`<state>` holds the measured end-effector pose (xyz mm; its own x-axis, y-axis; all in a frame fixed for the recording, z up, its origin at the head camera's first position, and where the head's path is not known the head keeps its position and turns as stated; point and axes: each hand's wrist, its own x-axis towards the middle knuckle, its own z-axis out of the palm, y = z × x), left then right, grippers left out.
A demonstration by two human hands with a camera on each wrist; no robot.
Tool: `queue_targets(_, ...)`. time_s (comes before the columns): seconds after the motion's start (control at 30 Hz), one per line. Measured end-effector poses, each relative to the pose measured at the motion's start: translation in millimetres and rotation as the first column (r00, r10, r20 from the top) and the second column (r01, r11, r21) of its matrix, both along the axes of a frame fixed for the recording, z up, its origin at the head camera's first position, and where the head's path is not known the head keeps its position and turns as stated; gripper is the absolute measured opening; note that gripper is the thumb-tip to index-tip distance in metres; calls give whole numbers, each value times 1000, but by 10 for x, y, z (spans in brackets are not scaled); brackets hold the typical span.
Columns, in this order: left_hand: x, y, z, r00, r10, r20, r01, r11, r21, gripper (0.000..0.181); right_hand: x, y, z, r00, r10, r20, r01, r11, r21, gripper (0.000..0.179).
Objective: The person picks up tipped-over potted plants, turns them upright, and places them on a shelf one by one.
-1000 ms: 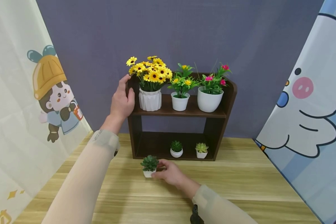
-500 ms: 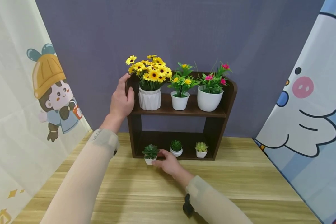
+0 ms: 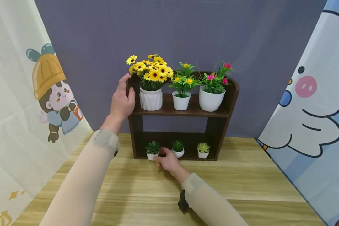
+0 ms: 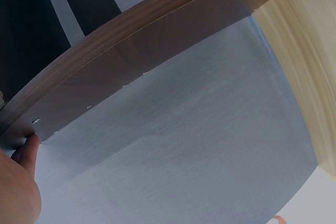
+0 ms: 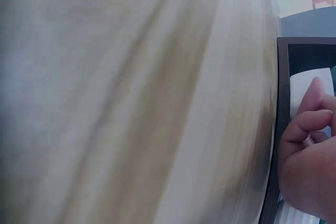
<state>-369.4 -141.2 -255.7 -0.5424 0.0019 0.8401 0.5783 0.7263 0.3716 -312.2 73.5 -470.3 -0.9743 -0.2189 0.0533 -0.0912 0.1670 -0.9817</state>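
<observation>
My right hand (image 3: 169, 161) pinches a small white square pot with a dark green succulent (image 3: 153, 148), thumb at its front and fingers at its right side. That pot sits at the front left of the lower tier of a dark brown two-tier shelf (image 3: 180, 112). In the right wrist view the thumb overlaps the white pot (image 5: 310, 85). My left hand (image 3: 121, 100) grips the shelf's upper left side panel, its thumb near the front edge. In the left wrist view its fingertip meets the panel (image 4: 131, 45). To the right stand a round-potted succulent (image 3: 178, 153) and a light green succulent (image 3: 203, 154).
On the upper tier stand yellow daisies in a ribbed white pot (image 3: 151, 100), a yellow-flowered plant (image 3: 181, 102) and a pink-flowered plant (image 3: 212, 99). A wooden table (image 3: 147, 194) lies under the shelf. Behind hangs a grey-blue cloth (image 3: 180, 31); printed curtains flank both sides.
My right hand has moved the dark green succulent from the table in front, away from me, to the lower tier's left front. The left hand has stayed on the side panel.
</observation>
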Motion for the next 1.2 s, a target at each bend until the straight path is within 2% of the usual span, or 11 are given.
queue_targets(0.9, -9, -5, 4, 1000, -5, 4, 5, 1000, 2, 54, -144, -154, -60, 998, -65, 27, 66, 997, -42, 55)
queue_targets(1.2, -8, -7, 3, 1000, -6, 2, 6, 1000, -5, 54, -167, -169, -86, 998, -62, 5, 62, 997, -51, 54)
